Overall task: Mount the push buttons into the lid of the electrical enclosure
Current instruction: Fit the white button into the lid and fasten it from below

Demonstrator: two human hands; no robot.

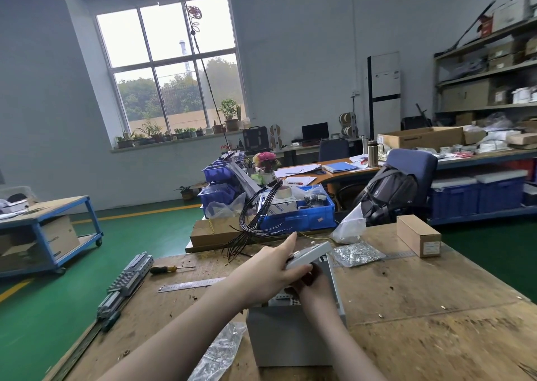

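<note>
A grey electrical enclosure [290, 337] stands on the wooden workbench [421, 308] near its front edge. Its light grey lid [312, 253] is raised and tilted over the box. My left hand [270, 270] grips the lid's near edge from above, thumb below and fingers stretched along the top. My right hand [312, 284] is under the lid, inside the box opening, with its fingers curled around something dark that I cannot identify. A small metal part shows on top of the lid. No push button is plainly visible.
A clear bag of small metal parts [357, 254], a white bag [350, 225] and a cardboard box [418, 235] lie at the bench's right rear. Screwdriver [167, 269], steel ruler [190, 284] and DIN rails [125, 284] lie left. Black wires [250, 229] spill from blue bins [299, 215].
</note>
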